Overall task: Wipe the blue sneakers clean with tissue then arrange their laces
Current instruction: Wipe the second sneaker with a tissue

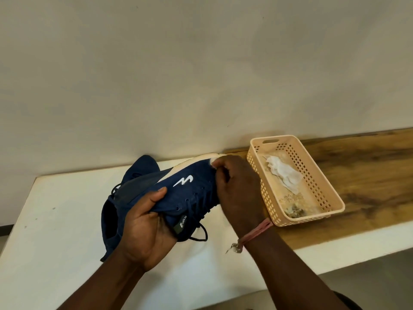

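Head view: your left hand (pixel 145 227) grips the sneaker (pixel 178 191) while your right hand (pixel 237 189) pinches tissue (pixel 211 163) against its toe.

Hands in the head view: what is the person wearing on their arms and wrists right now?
Both forearms are bare, no sleeves or gloves. The right hand has a pink band around its wrist, with a small metallic charm hanging from it. The left hand wears nothing visible: no ring, watch or band.

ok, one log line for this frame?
left hand: holds sneaker | right hand: pinches tissue at toe | second sneaker: behind | basket: used tissue
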